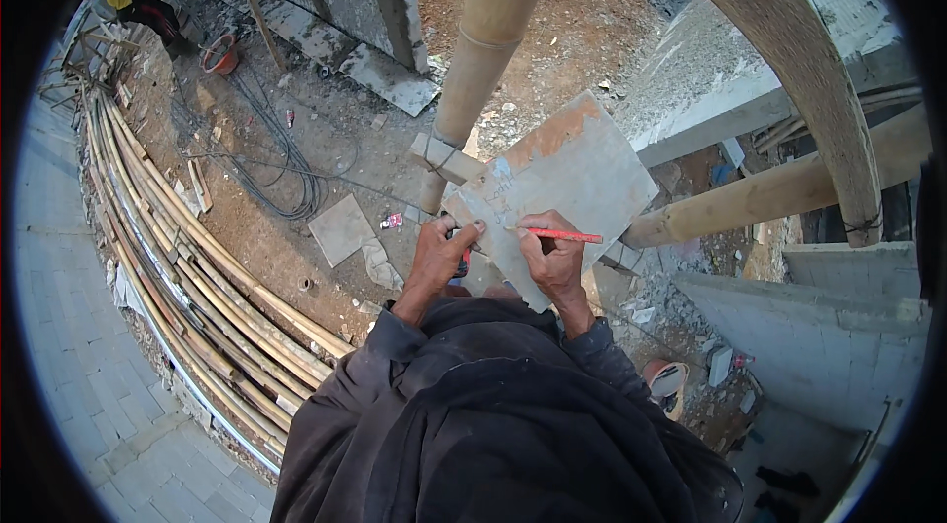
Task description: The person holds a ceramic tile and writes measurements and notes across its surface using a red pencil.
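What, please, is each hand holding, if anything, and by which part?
The right hand holds a red pencil near its writing end. The left hand grips a small dark object, too hidden to tell where it is held.

Outdoor building site, bare dirt (557, 35) strewn with rubble (643, 314), piled bamboo poles (219, 311), rough grey wall (824, 350)

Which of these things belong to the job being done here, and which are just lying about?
In use, it seems:
- red pencil, in the right hand
- marked flat board, under the pencil
- small dark object, in the left hand, mostly hidden

Apparently just lying about:
- bamboo poles
- coiled dark cable
- loose square slab
- orange bucket
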Motion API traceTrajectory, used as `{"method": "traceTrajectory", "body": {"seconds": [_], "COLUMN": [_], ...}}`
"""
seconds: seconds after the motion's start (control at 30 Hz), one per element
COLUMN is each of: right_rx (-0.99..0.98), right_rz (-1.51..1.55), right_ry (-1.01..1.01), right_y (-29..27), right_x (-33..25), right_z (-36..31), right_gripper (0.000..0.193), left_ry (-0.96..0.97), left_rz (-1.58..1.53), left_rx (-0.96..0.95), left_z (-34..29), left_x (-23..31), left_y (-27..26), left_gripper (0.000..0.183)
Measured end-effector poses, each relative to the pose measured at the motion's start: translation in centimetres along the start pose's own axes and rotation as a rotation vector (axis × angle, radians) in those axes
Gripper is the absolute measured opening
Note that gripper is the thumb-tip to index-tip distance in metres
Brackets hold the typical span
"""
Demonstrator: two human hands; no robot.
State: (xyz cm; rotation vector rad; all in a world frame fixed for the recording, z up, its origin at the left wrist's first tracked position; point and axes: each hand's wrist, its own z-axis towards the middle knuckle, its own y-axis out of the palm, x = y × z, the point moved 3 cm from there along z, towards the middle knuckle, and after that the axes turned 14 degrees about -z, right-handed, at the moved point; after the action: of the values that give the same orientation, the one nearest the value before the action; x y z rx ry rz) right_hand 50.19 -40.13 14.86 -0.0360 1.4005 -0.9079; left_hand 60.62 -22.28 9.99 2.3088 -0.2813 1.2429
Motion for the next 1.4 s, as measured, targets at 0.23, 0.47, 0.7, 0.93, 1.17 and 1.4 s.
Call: {"method": "traceTrajectory", "body": {"seconds": [0.23,0.47,0.7,0.93,1.17,1.4], "right_rx": [0.013,0.018,0.009,0.01,0.022,0.039], "right_rz": [-0.027,-0.014,-0.05,-0.052,-0.059,-0.097], "right_ry": [0.002,0.012,-0.014,-0.025,-0.033,-0.105], "right_y": [-0.2,0.2,-0.1,-0.1,0.1,0.1], "right_x": [0.2,0.2,0.0,-0.3,-0.2,0.0], "right_z": [-0.3,-0.1,0.0,0.1,0.1,0.2], "right_gripper": [0.007,0.008,0.008,0.007,0.008,0.01], "left_ry": [0.042,0.067,0.088,0.085,0.08,0.061], "left_rz": [-0.049,-0.014,-0.03,-0.005,-0.012,0.013], "left_rx": [0.01,0.016,0.027,0.038,0.036,0.032], "left_z": [-0.6,0.0,-0.4,-0.2,-0.3,-0.4], "left_x": [0.9,0.0,0.5,0.3,0.4,0.4], "left_y": [0.7,0.1,0.6,0.4,0.4,0.4], "left_gripper": [0.026,0.029,0.031,0.031,0.031,0.03]}}
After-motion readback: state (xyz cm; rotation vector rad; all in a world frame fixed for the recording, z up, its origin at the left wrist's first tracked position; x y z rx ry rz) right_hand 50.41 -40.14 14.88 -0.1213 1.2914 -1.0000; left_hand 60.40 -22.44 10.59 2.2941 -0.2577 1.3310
